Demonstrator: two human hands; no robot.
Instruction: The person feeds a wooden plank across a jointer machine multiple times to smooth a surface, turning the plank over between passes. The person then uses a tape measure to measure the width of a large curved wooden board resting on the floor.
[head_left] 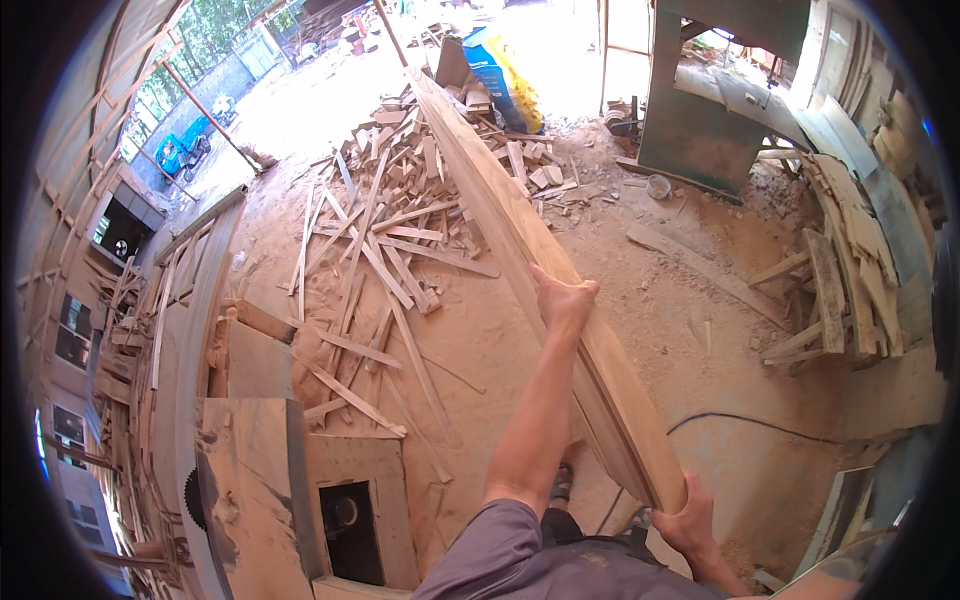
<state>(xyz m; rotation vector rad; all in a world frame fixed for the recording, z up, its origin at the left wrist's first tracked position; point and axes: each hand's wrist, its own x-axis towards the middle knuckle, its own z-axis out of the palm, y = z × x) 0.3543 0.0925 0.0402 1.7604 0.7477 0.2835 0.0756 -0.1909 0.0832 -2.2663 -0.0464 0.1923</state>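
A long, pale wooden beam with grooved edges runs slantwise from the far middle down to my waist at the lower right. My left hand grips it around the middle of its length, thumb over the upper face and the other fingers mostly hidden behind the wood. Close to my body, my right hand is closed on its near end. The beam is held off the ground, and its far end overlaps the scrap pile in view, so I cannot tell whether it touches there.
Wood offcuts lie heaped ahead. A saw table with a toothed blade stands at left. At right are a dark green machine, stacked slabs and a cable across the dusty floor. A blue-yellow sack stands beyond.
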